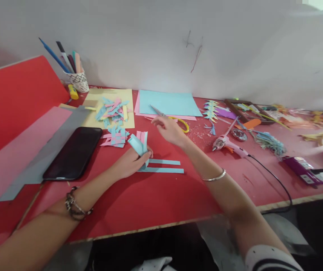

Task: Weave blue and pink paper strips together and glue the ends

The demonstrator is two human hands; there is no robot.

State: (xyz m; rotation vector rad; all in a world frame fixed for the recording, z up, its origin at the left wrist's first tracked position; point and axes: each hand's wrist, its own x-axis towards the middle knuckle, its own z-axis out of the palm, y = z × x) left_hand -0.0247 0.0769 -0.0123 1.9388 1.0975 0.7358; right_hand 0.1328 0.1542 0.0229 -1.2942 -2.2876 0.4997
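My left hand (135,162) is closed around a small bundle of folded paper strips (139,143), light blue with some pink, standing up from the fingers. Two loose blue strips (164,170) lie flat on the red table just right of that hand. My right hand (169,130) is over the scissors (184,125), fingers loosely bent and apart, with no grip visible. The scissors have yellow handles, and their blades point to the upper left over light blue paper sheets (175,103). The hand hides the middle of the scissors, so contact cannot be made out.
Cut strips (114,109) pile on yellow paper (93,98), near a woven piece (115,137). A black phone (73,154) and pen cup (78,81) are left. Rightward lie a pink glue gun (229,145) with a cord, a craft tray (248,113) and a purple power strip (302,169).
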